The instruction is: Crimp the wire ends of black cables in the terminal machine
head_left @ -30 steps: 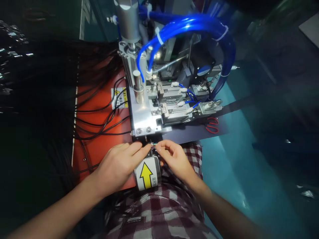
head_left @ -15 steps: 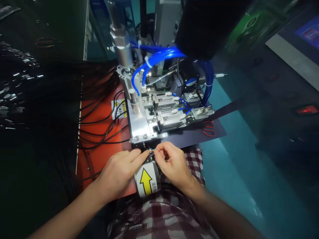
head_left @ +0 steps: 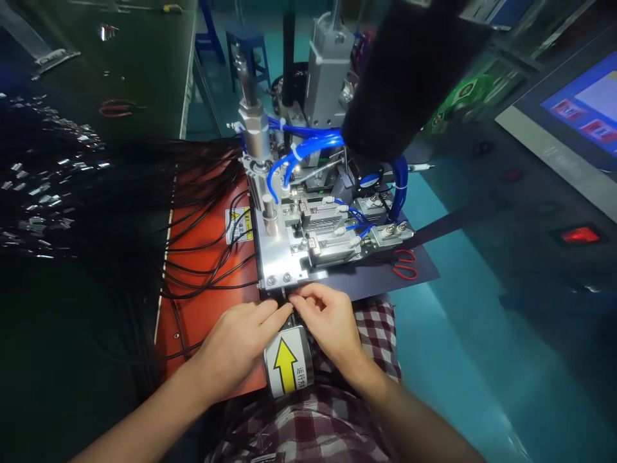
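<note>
My left hand (head_left: 243, 337) lies at the front of the machine (head_left: 284, 254), its thumb and fingers closed together; whatever they press on is hidden. Just to the right, my right hand (head_left: 330, 321) pinches with thumb and forefinger, the fingertips almost touching the left ones. Thin coloured wires showed at these right fingertips a moment earlier; now the fingers cover them. Below the fingertips is a black block with a white label bearing a yellow arrow (head_left: 285, 366). Above, the machine's bright metal plate carries small cylinders with blue air hoses (head_left: 318, 141).
Many black cables (head_left: 207, 251) with shiny ends run across the orange board (head_left: 193, 321) on the left. Red-handled scissors (head_left: 405, 265) lie on the dark plate to the right. A black cylindrical part (head_left: 385, 90) hangs overhead. A control panel with a lit red switch (head_left: 578, 235) stands at right.
The view has shifted, so the machine sits lower and slightly right. My right fingertips have moved up and left toward the machine's front, and the coloured wires have gone out of sight.
</note>
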`<action>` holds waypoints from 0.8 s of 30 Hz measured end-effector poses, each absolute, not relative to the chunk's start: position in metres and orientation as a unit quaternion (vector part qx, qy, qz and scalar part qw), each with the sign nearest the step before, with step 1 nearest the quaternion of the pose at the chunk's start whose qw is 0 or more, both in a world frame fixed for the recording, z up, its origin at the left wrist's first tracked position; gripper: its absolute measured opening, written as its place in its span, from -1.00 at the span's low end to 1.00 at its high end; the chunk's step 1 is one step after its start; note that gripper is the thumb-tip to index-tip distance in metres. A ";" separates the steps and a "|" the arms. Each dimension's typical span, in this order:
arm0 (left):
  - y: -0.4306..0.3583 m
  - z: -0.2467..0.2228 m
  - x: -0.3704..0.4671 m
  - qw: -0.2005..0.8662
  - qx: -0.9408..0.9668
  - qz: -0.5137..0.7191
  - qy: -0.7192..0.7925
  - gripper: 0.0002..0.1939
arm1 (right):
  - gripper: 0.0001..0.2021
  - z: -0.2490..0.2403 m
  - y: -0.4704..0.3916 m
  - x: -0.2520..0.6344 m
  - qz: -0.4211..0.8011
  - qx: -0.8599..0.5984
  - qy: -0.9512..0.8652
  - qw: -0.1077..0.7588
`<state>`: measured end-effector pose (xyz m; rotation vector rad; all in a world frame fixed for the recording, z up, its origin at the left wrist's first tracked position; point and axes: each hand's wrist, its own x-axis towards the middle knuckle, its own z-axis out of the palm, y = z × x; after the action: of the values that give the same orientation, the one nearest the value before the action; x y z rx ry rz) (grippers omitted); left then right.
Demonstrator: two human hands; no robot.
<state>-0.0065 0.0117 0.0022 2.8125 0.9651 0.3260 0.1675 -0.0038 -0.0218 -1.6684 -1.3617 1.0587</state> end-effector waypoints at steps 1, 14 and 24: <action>0.012 0.002 -0.007 0.075 0.938 0.107 0.322 -0.69 | -0.83 -0.022 -0.004 0.166 0.405 -0.650 -0.526 0.368; 0.011 0.001 -0.008 0.092 0.935 0.107 0.326 -0.66 | -0.86 -0.030 -0.005 0.168 0.536 -0.583 -0.416 0.446; 0.010 0.000 -0.008 0.093 0.934 0.099 0.329 -0.66 | -0.81 -0.032 -0.007 0.174 0.540 -0.586 -0.423 0.432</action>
<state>-0.0078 0.0099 0.0003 2.7731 0.9770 0.2934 0.1738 -0.0066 -0.0323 -1.4597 -1.0532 1.3460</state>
